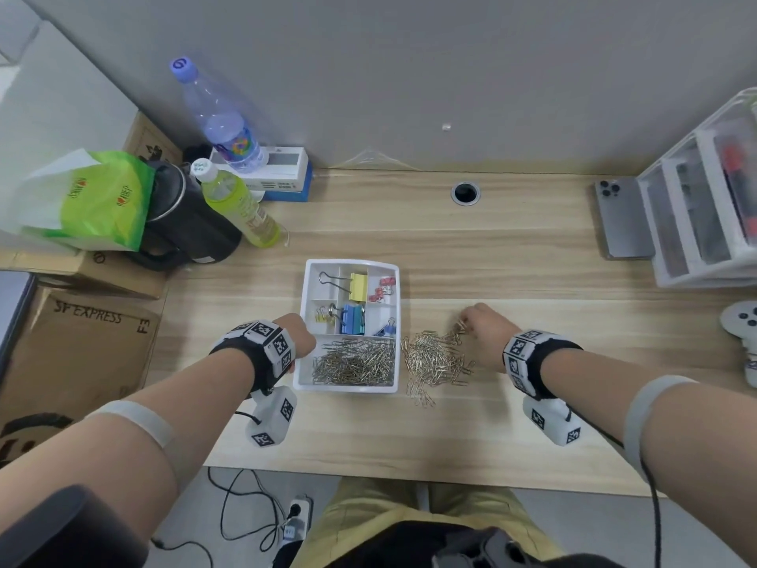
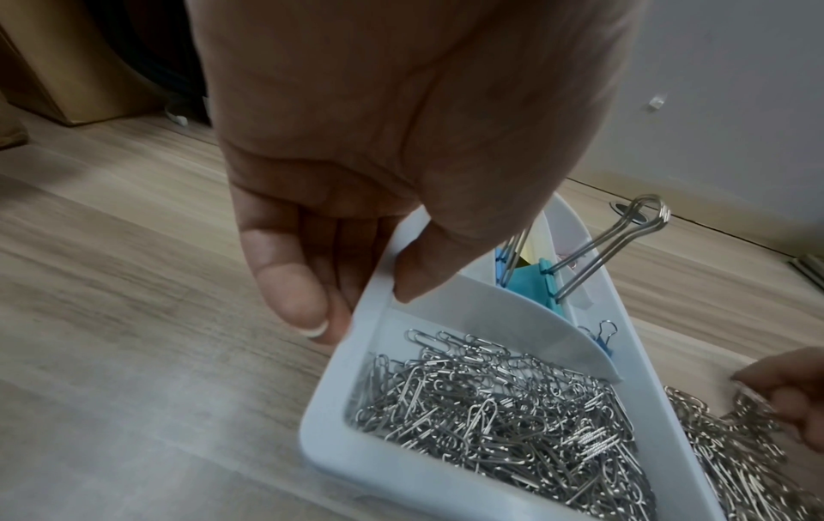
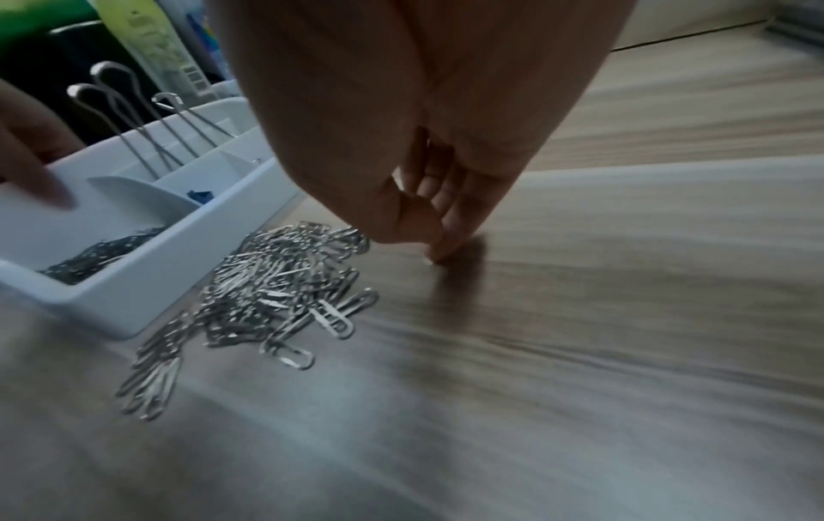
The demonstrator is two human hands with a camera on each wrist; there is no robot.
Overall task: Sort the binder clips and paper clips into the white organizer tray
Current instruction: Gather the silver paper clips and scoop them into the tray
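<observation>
The white organizer tray sits mid-desk. Its front compartment holds a heap of silver paper clips. Its rear compartments hold a yellow binder clip, small red ones, a blue and teal pair and a small blue one. My left hand pinches the tray's left wall, thumb inside and fingers outside. A loose pile of paper clips lies just right of the tray. My right hand is at the pile's far right corner, fingertips pressed together on the desk, pinching paper clips.
At the back left stand a green bottle, a clear bottle, a black pouch and cardboard boxes. A phone, a drawer unit and a game controller are on the right. A cable hole lies behind the tray.
</observation>
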